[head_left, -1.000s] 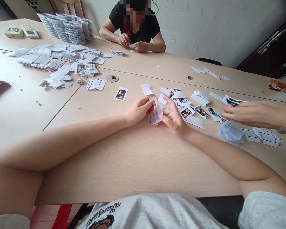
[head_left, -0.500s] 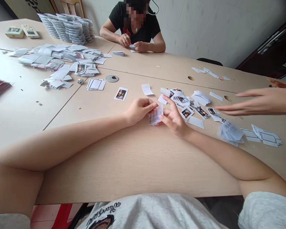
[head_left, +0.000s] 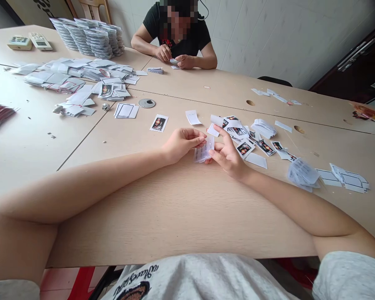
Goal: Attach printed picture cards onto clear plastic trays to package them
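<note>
A small clear plastic sleeve (head_left: 203, 153) with faint print is held between my two hands, just above the table. My left hand (head_left: 184, 143) pinches its top edge with thumb and fingertips. My right hand (head_left: 228, 156) grips its right side between thumb and fingers, with the index finger raised. Beside that fingertip is a curled white slip (head_left: 217, 121); whether they touch I cannot tell. Printed dark labels (head_left: 245, 148) lie in a loose heap beyond my right hand. One single label (head_left: 159, 123) lies flat beyond my left hand.
Clear sleeves (head_left: 303, 173) and white framed cards (head_left: 353, 179) lie at the right. A wide heap of white packets (head_left: 78, 73) and tall stacks of packets (head_left: 90, 37) stand at the left back. Across the table (head_left: 175, 216) a person in black (head_left: 175, 41) handles small cards.
Another person's hand at the right has gone out of view. My own hands and the sleeve have barely moved.
</note>
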`<state>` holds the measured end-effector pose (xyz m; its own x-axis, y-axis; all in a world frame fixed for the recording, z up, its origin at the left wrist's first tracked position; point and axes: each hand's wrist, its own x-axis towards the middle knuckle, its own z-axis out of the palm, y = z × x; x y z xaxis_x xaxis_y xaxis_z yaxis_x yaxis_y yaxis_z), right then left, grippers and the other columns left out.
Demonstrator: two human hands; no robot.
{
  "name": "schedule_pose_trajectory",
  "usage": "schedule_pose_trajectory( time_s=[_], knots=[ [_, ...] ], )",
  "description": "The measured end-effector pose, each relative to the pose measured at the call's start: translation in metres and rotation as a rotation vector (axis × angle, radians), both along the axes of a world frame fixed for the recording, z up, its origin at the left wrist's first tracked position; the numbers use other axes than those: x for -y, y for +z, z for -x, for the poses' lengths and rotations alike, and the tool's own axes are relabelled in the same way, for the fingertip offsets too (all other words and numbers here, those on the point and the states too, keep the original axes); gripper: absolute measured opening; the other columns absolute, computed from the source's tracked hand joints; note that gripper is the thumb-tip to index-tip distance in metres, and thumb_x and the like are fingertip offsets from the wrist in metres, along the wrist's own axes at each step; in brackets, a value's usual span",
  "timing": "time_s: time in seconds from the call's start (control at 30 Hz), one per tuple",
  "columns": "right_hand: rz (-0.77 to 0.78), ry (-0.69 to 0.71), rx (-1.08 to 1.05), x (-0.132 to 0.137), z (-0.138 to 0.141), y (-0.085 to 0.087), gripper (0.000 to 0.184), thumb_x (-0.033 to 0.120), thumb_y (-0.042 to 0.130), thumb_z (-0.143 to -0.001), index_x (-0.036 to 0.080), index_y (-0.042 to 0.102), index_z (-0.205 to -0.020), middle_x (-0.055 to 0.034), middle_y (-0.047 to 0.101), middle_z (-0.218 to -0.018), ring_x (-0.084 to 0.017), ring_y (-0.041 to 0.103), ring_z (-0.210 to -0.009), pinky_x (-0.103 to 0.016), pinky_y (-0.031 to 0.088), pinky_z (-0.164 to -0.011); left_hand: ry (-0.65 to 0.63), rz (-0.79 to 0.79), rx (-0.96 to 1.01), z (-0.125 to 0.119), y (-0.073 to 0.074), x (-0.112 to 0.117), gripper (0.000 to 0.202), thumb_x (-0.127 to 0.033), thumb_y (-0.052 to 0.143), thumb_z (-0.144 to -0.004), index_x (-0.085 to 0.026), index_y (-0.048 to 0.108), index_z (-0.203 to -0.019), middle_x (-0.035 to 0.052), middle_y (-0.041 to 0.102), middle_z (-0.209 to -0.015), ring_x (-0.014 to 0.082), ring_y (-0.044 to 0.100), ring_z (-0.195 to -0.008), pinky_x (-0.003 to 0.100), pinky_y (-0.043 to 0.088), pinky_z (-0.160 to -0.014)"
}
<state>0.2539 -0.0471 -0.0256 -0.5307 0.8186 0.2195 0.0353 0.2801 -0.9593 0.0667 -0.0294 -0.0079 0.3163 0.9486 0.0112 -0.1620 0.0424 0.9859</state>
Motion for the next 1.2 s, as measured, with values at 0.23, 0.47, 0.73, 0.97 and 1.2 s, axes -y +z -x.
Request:
schedule_pose_trajectory(
  time_s=[0.23,0.47,0.73,0.97,1.2],
  knots=[
    [0.008,-0.016,-0.005,-0.002,-0.001,-0.002,0.082,0.042,0.056,-0.088,0.028,0.003,-0.149,-0.0073,0.062,-0.104,-0.017,0.061,-0.081,-0.038,0.055,-0.079,-0.017,0.024,0.062,0.003,-0.005,-0.006,0.021,-0.021,0.073,-0.073,-0.013,0.068,-0.092,0.0036,0.067,-0.083,0.0102,0.061,-0.077,0.029,0.046,-0.082],
    [0.031,-0.037,-0.036,-0.005,-0.003,-0.002,0.077,0.039,0.055,-0.088,0.03,0.007,-0.147,-0.0057,0.061,-0.102,-0.015,0.061,-0.074,-0.036,0.054,-0.075,-0.036,0.046,0.116,0.004,-0.011,-0.009,0.023,-0.019,0.072,-0.074,-0.013,0.07,-0.096,0.0045,0.069,-0.086,0.0109,0.063,-0.082,0.031,0.045,-0.089],
    [0.021,-0.139,-0.027,-0.008,-0.003,-0.004,0.069,0.033,0.049,-0.088,0.026,0.012,-0.145,-0.0032,0.059,-0.083,-0.017,0.058,-0.069,-0.037,0.054,-0.068,-0.053,0.054,0.187,0.001,-0.006,-0.007,0.021,-0.017,0.076,-0.069,-0.014,0.072,-0.09,0.0037,0.07,-0.086,0.0105,0.063,-0.082,0.028,0.045,-0.086],
    [0.042,-0.182,0.028,-0.009,-0.002,-0.002,0.067,0.033,0.044,-0.087,0.026,0.01,-0.145,-0.0047,0.057,-0.086,-0.019,0.059,-0.069,-0.04,0.054,-0.068,-0.023,0.061,0.161,0.002,-0.004,-0.005,0.017,-0.018,0.076,-0.07,-0.012,0.068,-0.084,0.0019,0.064,-0.079,0.0086,0.057,-0.072,0.027,0.044,-0.075],
    [0.053,-0.165,0.017,-0.01,-0.002,-0.003,0.069,0.035,0.045,-0.086,0.029,0.01,-0.145,-0.0052,0.058,-0.088,-0.02,0.059,-0.071,-0.04,0.053,-0.068,0.022,0.09,0.216,0.0,-0.002,-0.007,0.003,-0.014,0.063,-0.077,-0.01,0.064,-0.077,0.0012,0.054,-0.071,0.0076,0.049,-0.065,0.023,0.038,-0.066]
  ],
)
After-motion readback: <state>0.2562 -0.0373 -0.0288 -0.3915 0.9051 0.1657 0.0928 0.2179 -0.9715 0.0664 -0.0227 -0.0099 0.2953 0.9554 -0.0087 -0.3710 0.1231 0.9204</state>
